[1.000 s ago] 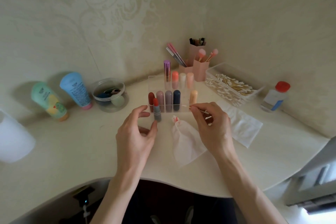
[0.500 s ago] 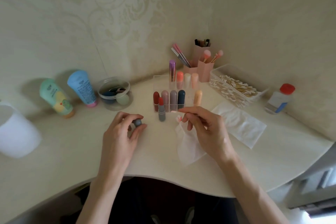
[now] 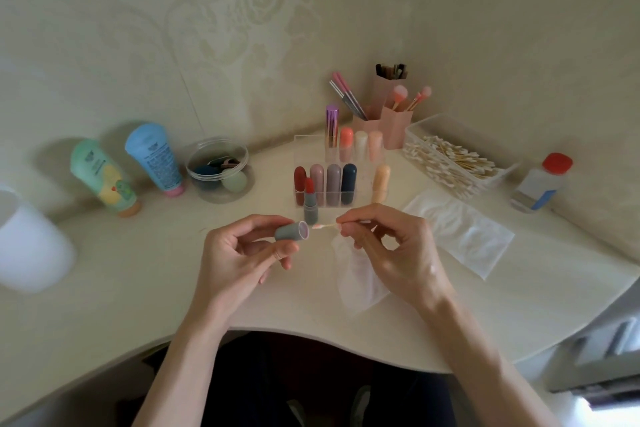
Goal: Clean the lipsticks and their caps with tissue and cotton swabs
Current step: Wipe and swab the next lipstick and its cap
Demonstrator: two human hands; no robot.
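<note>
- The left hand (image 3: pixel 242 253) grips a grey cap (image 3: pixel 290 231) between the thumb and curled fingers. It holds the cap above the bench (image 3: pixel 138 288), near the middle of the front edge.
- The cap lies sideways, with its pale-lined open mouth turned toward the right hand (image 3: pixel 391 250).
- The right hand pinches a cotton swab (image 3: pixel 325 226) by its wooden stick. The pink-stained tip sits just beside the cap's mouth — I cannot tell whether it touches the rim.
- A white tissue (image 3: pixel 360 288) lies flat on the bench under the right hand and reaches toward the front edge.
- The uncapped lipstick (image 3: pixel 309 199) has a red bullet in a grey base. It stands upright on the bench just behind the cap, in front of a clear organizer (image 3: pixel 301 149).
- The organizer holds capped lipsticks (image 3: pixel 334 180) upright in two rows; a peach one stands at its right end.
- Toward the right edge lies a second flat tissue (image 3: pixel 464 236). Behind it are a clear swab box (image 3: pixel 453 163), full, and a red-capped bottle (image 3: pixel 542 184) by the wall.
- Pink brush holders (image 3: pixel 394 121) stand in the back corner.
- Along the back edge to the left are a round clear jar (image 3: pixel 220 170) with sponges inside, a blue tube (image 3: pixel 156 156) and a green tube (image 3: pixel 104 177) — both tubes lean against the wall.
- A white cup (image 3: pixel 31 243), blurred, stands at the left edge.
</note>
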